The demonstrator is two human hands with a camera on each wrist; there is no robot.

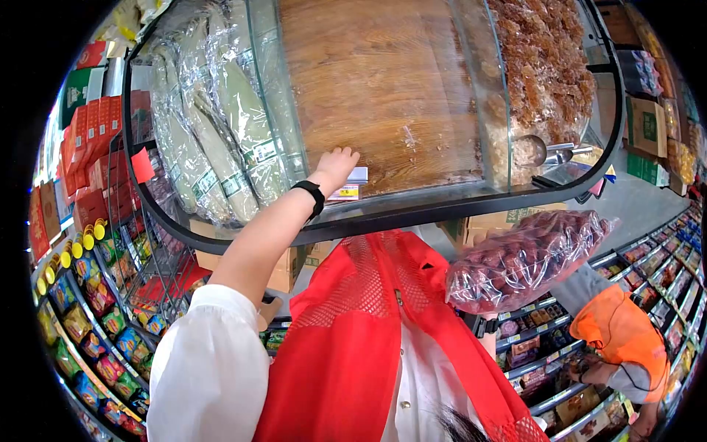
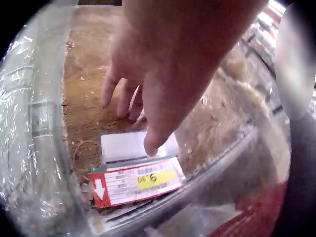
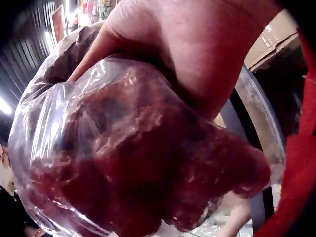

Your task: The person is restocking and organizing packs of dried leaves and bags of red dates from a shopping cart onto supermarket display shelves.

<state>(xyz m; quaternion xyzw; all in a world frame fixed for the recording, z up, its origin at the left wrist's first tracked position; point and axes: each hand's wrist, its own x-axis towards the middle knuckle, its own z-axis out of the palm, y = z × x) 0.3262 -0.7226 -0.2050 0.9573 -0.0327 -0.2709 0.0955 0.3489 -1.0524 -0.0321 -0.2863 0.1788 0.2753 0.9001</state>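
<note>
My left hand [image 1: 339, 163] reaches over the near edge of a display bin, above a wood-grained board [image 1: 383, 81] scattered with crumbs. In the left wrist view, the left thumb overlaps the white top of a price tag holder [image 2: 138, 147], and the loosely bent fingers [image 2: 126, 101] extend past it over the board. A red and white price tag [image 2: 138, 182] with a yellow strip faces me below. My right hand [image 3: 182, 44] grips a clear plastic bag of dark red dates [image 1: 526, 261] from beneath and the side, outside the bin; most of that hand is hidden by the bag in the head view.
Long plastic-wrapped pale packages [image 1: 221, 110] fill the bin's left section. Brown crystal lumps [image 1: 541, 66] and a metal scoop [image 1: 530, 151] lie in the right one. A black rim [image 1: 412, 217] borders the bin. A person in an orange vest [image 1: 622, 331] bends at shelves on the right.
</note>
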